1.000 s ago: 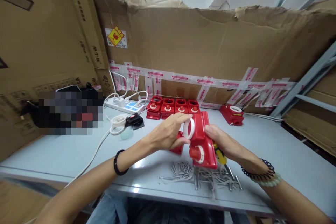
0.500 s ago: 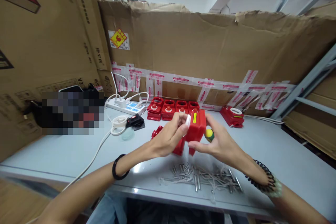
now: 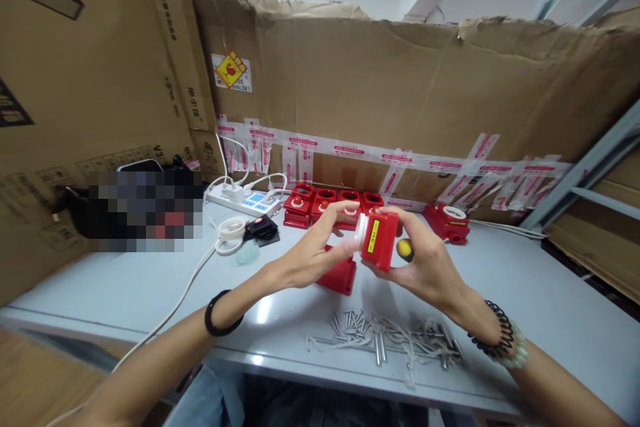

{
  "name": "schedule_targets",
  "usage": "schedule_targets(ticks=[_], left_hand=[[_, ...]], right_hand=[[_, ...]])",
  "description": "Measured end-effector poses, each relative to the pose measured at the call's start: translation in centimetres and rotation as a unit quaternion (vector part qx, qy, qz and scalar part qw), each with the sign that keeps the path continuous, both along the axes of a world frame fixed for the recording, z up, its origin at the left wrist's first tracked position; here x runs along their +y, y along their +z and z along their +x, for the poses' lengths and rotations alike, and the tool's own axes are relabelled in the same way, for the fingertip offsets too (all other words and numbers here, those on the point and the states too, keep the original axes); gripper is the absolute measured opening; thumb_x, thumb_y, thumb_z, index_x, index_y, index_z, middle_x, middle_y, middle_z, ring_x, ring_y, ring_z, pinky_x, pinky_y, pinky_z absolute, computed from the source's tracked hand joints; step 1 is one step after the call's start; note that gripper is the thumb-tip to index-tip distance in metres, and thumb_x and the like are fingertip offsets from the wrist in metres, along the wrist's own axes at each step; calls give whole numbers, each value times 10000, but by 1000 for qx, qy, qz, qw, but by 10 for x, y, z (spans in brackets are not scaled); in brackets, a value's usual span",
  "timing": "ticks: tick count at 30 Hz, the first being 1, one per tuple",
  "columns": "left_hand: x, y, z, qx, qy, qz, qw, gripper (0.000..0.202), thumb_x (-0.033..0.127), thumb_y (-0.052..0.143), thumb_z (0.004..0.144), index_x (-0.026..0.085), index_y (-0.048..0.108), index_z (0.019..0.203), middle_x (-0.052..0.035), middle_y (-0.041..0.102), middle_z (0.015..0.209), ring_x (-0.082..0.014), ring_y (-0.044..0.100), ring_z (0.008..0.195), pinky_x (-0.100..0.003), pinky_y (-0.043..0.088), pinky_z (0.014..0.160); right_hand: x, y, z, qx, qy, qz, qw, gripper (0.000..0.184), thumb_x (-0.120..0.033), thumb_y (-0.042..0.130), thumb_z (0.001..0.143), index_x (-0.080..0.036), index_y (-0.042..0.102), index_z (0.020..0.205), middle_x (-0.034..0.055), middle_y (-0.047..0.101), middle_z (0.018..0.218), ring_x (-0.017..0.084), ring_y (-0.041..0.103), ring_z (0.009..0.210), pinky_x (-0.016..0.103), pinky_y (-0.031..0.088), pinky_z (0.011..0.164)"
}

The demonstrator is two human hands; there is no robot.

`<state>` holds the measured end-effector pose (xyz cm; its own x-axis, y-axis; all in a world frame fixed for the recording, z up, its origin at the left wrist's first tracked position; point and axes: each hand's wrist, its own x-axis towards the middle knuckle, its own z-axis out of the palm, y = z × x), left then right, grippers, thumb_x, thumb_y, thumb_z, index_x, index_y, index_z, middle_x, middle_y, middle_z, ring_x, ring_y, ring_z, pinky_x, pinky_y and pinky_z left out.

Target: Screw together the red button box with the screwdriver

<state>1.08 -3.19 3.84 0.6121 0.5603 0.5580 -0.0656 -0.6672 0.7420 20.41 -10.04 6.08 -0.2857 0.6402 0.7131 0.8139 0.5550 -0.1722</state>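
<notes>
A red box-shaped housing (image 3: pixel 381 247) with a yellow label is held above the table in my right hand (image 3: pixel 425 257). Its thumb lies below the housing and its fingers behind. Beside that palm shows the round yellow end of a dark handle (image 3: pixel 405 250), probably a screwdriver; the rest of it is hidden. My left hand (image 3: pixel 315 247) reaches around the white ring (image 3: pixel 361 232) on the housing's left end, index finger above and thumb at the near edge. Below lies another red part (image 3: pixel 340 277), partly covered by my left hand.
Several red housings (image 3: pixel 299 205) line the back, by a white power strip (image 3: pixel 245 199). Another red housing (image 3: pixel 447 223) sits to the right. Metal screws and rods (image 3: pixel 380 340) lie at the front. A white cable coil (image 3: pixel 231 232) is left; cardboard (image 3: pixel 380 80) walls the back.
The housing has tilted and shifted slightly right, showing more of its label. My left fingers have straightened and spread wider about the white ring. My right hand has turned with the housing.
</notes>
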Motion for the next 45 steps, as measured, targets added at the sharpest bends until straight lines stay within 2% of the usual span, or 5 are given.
schedule_targets(ticks=[8, 19, 24, 29, 45], left_hand=[[2, -1, -3, -33, -76, 18, 996, 463, 259, 625, 795, 207, 429, 1212, -105, 502, 1173, -204, 518, 1048, -354, 441, 894], [3, -17, 16, 79, -39, -301, 950, 502, 547, 228, 884, 173, 378, 585, 53, 346, 448, -75, 290, 399, -216, 230, 415], [-1, -11, 2, 28, 78, -65, 994, 398, 482, 340, 895, 149, 556, 859, -60, 606, 823, -183, 572, 776, -278, 445, 616], [-5, -2, -2, -31, -35, 156, 987, 518, 257, 634, 757, 222, 425, 1229, -125, 417, 1314, -264, 403, 1213, -396, 432, 914], [12, 8, -13, 5, 45, -34, 998, 401, 494, 418, 864, 133, 542, 988, -54, 594, 860, -142, 550, 734, -270, 451, 677]], right_hand=[[-3, 0, 2, 56, 13, -116, 992, 605, -419, 732, 633, -197, 466, 1129, 65, 633, 1015, 206, 621, 841, 322, 515, 697], [1, -19, 3, -179, -2, 93, 979, 527, -135, 546, 803, -248, 362, 1284, 132, 517, 1301, 248, 584, 991, 359, 537, 659], [3, -20, 3, -86, 8, 43, 995, 560, -232, 608, 775, -231, 371, 1282, 113, 557, 1248, 255, 554, 1080, 394, 520, 799], [1, -15, 6, 31, 18, -16, 999, 653, -345, 712, 667, -209, 409, 1228, 105, 581, 1172, 243, 576, 1033, 365, 502, 828], [1, -16, 14, 9, 61, 4, 998, 636, -312, 693, 710, -232, 390, 1263, 96, 558, 1225, 229, 533, 1122, 373, 465, 918]])
